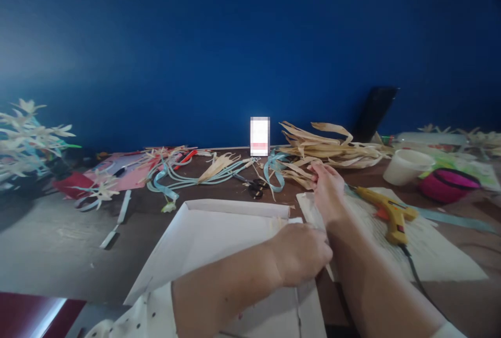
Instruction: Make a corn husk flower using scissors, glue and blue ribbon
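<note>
My left hand (301, 252) is closed in a fist above the right edge of a white cardboard tray (219, 233); what it holds, if anything, is hidden. Beyond it my right hand (327, 184) reaches forward, thumb and fingers pinched on a pale strip of dried corn husk (303, 161). That strip lies at the front of a heap of dried corn husks (336, 149) by the wall. Just left of my right hand are a light blue ribbon (274, 171) and black-handled scissors (257, 188).
A yellow glue gun (385, 213) rests on printed paper (434, 254), its cord running forward. Behind it stand a white cup (407, 167) and a magenta pouch (448, 184). Pale blue cords (188, 176), pink paper (133, 176) and husk flowers (27, 134) lie left. A blue wall (219, 51) closes the back.
</note>
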{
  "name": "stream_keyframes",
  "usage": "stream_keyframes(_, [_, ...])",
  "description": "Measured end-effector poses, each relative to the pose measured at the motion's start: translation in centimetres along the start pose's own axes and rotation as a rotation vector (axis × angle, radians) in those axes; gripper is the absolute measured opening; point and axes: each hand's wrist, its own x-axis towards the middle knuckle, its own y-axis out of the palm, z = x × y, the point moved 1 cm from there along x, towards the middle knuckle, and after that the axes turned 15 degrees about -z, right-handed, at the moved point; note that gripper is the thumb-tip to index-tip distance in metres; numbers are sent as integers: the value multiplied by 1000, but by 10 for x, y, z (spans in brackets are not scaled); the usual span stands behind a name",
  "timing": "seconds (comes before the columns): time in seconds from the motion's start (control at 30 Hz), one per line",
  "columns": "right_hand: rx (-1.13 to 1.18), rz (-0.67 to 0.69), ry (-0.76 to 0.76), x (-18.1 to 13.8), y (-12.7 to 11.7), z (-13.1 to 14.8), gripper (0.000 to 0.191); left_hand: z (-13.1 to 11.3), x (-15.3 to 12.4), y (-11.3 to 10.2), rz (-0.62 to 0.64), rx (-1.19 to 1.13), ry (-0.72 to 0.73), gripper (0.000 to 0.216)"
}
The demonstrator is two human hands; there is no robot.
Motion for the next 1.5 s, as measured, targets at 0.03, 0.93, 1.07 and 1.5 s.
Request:
stream_keyframes(0.03, [3,7,4,-1,-1,1,17,-1,0,3,7,21,1,12])
stream_keyframes(0.93, [-11,13,84,-3,1,-1,16,23,4,-26,32,-308,-208,11])
stream_keyframes(1.07, [-23,21,70,-1,1,-3,15,34,-9,-16,-21,-674,-577,13])
stream_keyframes(1.5, [28,16,50,2,2,1,19,46,-25,-5,-457,-1518,-1073,34])
